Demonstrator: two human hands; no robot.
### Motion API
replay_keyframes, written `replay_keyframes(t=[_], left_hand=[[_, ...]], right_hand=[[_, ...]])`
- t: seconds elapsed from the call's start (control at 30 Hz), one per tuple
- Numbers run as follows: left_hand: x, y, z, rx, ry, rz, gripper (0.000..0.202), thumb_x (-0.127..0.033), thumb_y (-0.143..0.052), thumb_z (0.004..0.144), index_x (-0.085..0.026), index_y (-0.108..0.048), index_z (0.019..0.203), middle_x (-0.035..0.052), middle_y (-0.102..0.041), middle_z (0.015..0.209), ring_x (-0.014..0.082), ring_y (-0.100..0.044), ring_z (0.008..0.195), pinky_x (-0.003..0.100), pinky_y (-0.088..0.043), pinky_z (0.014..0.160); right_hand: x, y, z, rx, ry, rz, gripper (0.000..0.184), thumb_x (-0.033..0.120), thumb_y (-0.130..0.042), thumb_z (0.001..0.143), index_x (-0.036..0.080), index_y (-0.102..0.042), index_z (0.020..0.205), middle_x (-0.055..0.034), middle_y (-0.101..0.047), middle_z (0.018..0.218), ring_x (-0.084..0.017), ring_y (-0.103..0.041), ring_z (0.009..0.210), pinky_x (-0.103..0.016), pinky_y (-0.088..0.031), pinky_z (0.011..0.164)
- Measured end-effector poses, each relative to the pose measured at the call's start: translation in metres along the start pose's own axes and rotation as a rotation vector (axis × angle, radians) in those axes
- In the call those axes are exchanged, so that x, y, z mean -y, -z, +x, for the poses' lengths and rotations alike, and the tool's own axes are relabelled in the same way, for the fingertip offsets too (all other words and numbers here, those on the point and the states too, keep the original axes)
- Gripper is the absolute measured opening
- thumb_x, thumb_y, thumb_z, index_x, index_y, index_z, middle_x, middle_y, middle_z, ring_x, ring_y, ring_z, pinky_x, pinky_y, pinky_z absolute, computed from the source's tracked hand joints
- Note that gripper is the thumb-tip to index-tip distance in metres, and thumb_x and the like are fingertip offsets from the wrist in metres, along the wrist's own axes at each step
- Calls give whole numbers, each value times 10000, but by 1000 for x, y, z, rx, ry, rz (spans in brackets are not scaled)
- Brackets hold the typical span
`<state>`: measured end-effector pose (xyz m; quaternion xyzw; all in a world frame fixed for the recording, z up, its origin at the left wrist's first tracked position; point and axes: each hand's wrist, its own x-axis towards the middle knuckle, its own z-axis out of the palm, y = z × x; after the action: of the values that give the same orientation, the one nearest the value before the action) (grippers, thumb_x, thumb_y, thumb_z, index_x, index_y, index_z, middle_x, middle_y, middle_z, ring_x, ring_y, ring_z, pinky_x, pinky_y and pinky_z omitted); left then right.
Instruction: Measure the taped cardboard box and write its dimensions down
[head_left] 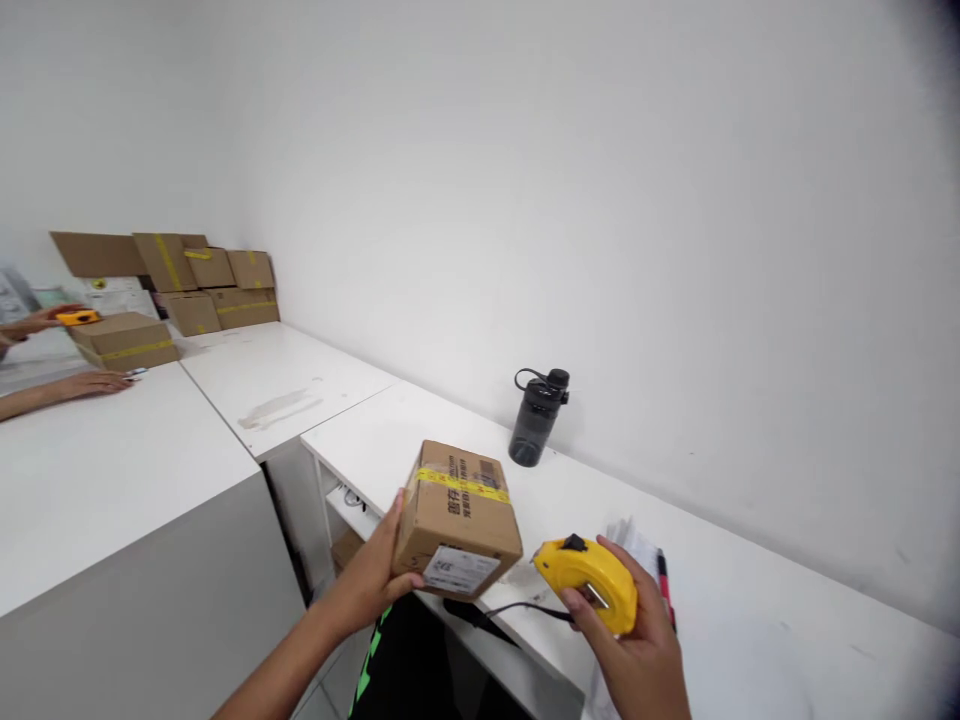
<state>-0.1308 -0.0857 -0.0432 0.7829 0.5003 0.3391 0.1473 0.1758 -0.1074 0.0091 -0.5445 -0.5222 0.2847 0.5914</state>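
Observation:
My left hand [371, 570] grips the near left corner of a small cardboard box [457, 510], thumb on its front face. Yellow tape runs across the box's top, and a white label [459, 570] is stuck on the side facing me. The box is tilted at the front edge of the white desk. In my right hand [637, 640] is a yellow tape measure [589, 580], held just right of the box and apart from it. Its black wrist strap [529, 606] hangs to the left. No drawn-out blade shows.
A dark water bottle [536, 418] stands by the wall. Papers and a red-and-black marker [665, 590] lie beyond my right hand. At far left, another person's hands [90, 385] are beside a cardboard box [127, 340], with an orange tape measure [78, 317]. Several stacked boxes [240, 305] stand behind.

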Motion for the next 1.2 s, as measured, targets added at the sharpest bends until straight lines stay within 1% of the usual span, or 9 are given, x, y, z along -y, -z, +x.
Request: replay_keyframes(t=[0.1, 0.2, 0.27, 0.4, 0.57, 0.73, 0.9, 1.1, 1.2], left_hand=[[-6, -24, 15, 96, -21, -46, 939, -647, -513, 843, -210, -86, 1556, 199, -230, 1583, 354, -254, 1454, 542, -272, 1160], [-25, -30, 38, 13, 92, 53, 980, -631, -591, 805, -199, -112, 1543, 209, -186, 1593, 378, -180, 1471, 601, -189, 1164], [-46, -20, 49, -136, 89, 60, 931, -579, -613, 815, -188, -153, 1525, 204, -216, 1582, 350, -205, 1466, 569, -206, 1167], [-101, 17, 60, -374, 88, -142, 395, -467, -443, 945, -193, -549, 1208, 121, -606, 1232, 246, -541, 1181, 427, -403, 1033], [-151, 43, 74, 2, 221, -567, 438, -573, -417, 927, -184, -616, 927, 26, -642, 871, 154, -570, 774, 287, -458, 752], [-167, 42, 78, 313, 264, -800, 516, -683, -521, 817, -168, -525, 784, -23, -509, 678, 100, -470, 628, 241, -396, 649], [-168, 41, 73, 420, 259, -860, 514, -673, -606, 763, -167, -513, 774, -37, -471, 663, 78, -411, 594, 215, -334, 583], [-166, 29, 74, 450, 276, -980, 479, -617, -652, 768, -153, -538, 736, -44, -452, 599, 60, -354, 531, 207, -248, 510], [-167, 22, 74, 361, 332, -1078, 453, -543, -715, 745, -156, -492, 669, -54, -434, 574, 43, -329, 495, 200, -266, 499]], right_hand=[[13, -6, 9, 70, 35, 53, 593, 567, -732, 697, 232, -559, 1154, -70, -655, 1092, -257, -639, 947, -344, -566, 745], [34, -11, 29, 165, 98, 83, 554, 547, -756, 684, 254, -568, 1116, -45, -661, 1051, -235, -640, 926, -334, -561, 773], [47, -10, 43, 245, 129, 101, 546, 531, -762, 692, 265, -569, 1127, -40, -659, 1059, -229, -640, 933, -328, -564, 783], [56, 0, 64, 424, 199, 74, 551, 474, -784, 703, 275, -564, 1167, -47, -652, 1107, -229, -641, 970, -336, -563, 828], [58, 11, 62, 504, 291, 37, 532, 425, -767, 739, 294, -552, 1208, -59, -627, 1223, -247, -640, 1057, -340, -575, 833], [65, 22, 45, 508, 451, -36, 458, 366, -741, 777, 298, -565, 1194, -68, -655, 1190, -241, -670, 1033, -322, -595, 792], [69, 39, 35, 558, 564, -66, 441, 326, -721, 805, 295, -566, 1217, -82, -671, 1205, -253, -655, 1099, -325, -590, 833], [63, 45, 35, 602, 416, -23, 459, 366, -728, 793, 282, -570, 1215, -98, -650, 1218, -268, -656, 1080, -332, -601, 795], [58, 47, 36, 584, 349, 9, 466, 372, -730, 788, 278, -568, 1216, -102, -632, 1241, -274, -639, 1108, -344, -595, 820]])
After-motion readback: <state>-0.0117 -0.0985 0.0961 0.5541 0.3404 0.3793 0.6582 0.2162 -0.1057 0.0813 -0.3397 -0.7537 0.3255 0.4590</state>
